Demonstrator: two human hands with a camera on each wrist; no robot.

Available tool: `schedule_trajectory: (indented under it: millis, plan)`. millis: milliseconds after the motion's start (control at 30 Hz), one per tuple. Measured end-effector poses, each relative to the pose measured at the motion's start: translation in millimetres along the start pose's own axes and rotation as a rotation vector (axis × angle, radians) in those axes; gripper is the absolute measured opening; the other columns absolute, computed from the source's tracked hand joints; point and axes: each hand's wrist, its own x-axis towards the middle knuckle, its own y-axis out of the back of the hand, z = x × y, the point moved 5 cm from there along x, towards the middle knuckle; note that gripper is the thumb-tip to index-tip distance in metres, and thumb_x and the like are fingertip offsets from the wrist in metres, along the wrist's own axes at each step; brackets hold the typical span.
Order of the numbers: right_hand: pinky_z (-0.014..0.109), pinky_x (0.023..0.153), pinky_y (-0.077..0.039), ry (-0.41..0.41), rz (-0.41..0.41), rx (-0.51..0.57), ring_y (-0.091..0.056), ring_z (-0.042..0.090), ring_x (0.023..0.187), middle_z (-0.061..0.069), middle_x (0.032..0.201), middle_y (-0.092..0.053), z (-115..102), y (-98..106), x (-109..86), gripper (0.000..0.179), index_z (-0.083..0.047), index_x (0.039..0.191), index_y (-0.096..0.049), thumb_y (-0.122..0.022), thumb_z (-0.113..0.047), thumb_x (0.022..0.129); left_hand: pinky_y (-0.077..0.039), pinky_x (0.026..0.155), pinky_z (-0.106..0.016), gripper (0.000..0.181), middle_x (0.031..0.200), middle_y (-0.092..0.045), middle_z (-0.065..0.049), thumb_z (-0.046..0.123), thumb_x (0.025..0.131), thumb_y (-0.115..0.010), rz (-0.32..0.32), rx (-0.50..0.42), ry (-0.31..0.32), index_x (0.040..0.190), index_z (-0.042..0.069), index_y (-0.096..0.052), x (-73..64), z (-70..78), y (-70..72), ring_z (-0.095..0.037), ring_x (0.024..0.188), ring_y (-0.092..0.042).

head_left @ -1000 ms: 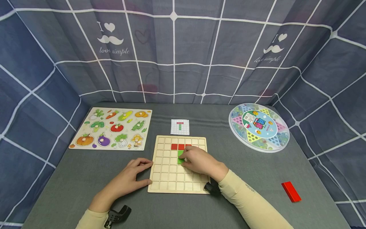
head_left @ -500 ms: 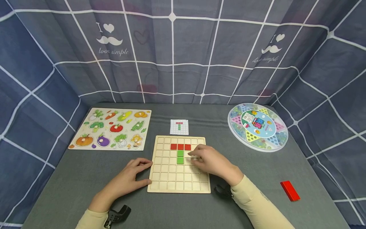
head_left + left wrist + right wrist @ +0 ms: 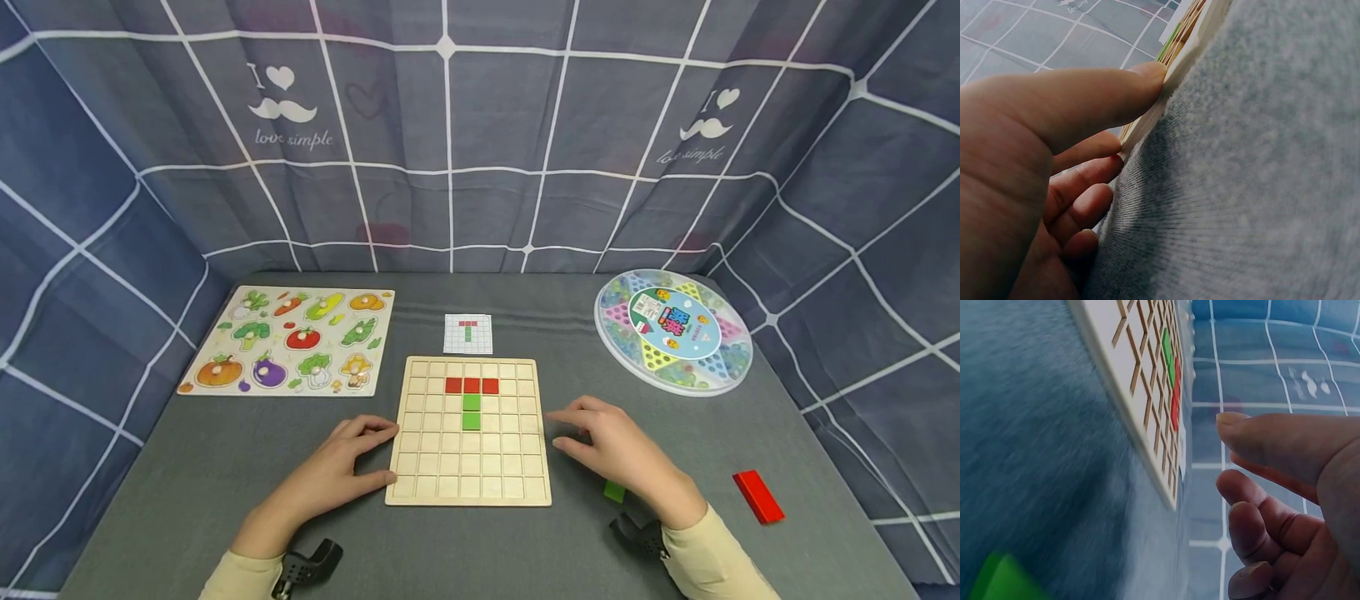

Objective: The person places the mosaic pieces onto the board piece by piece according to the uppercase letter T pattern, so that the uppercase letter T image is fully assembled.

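A wooden grid board [image 3: 427, 462] lies on the grey table in front of me. Three red square tiles [image 3: 472, 386] form a row near its top, and two green square tiles [image 3: 471, 412] run down from the middle one. My left hand [image 3: 330, 467] rests at the board's left edge, thumb and fingertips touching it. Off the right edge hovers my right hand [image 3: 618, 446], its fingers loosely bent with nothing between them. Partly hidden below that hand is a green piece [image 3: 614, 492] on the table, also visible in the right wrist view as a green block [image 3: 1007, 581].
A small printed card [image 3: 468, 334] with a red and green T pattern lies behind the board. Back left is a vegetable puzzle board [image 3: 285, 362]; back right, a round game board [image 3: 675, 332]. A red block [image 3: 759, 497] lies at the far right.
My right hand has drawn away from the green tiles, rightward off the board, uncovering the tiles and part of the grid. The green piece on the table now shows. My left hand stays put.
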Motion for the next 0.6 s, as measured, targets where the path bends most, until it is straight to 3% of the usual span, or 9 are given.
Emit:
schedule_trajectory:
  millis: [300,600]
  plan:
    - [0.025,0.061,-0.042,-0.161,0.037,0.016,-0.051,0.01,0.074,-0.007,0.1,-0.064,23.1,12.8,-38.9,0.037,-0.016,0.12,-0.074,-0.081,-0.025,0.084,-0.042,0.098,-0.048,0.064,0.133,-0.051,0.008,0.043,0.084,-0.078,0.013,0.0,-0.013,0.138,0.012,-0.061,-0.3,-1.2,0.1,-0.018,0.122,-0.043]
    - [0.025,0.061,-0.041,-0.231,0.068,-0.003,-0.049,0.005,0.074,-0.011,0.096,-0.061,32.5,14.1,-70.1,0.037,-0.017,0.117,-0.075,-0.083,-0.026,0.082,-0.042,0.097,-0.049,0.065,0.133,-0.051,0.008,0.045,0.085,-0.077,0.001,-0.001,-0.002,0.138,0.013,-0.06,0.4,-2.3,-1.0,-0.018,0.122,-0.043]
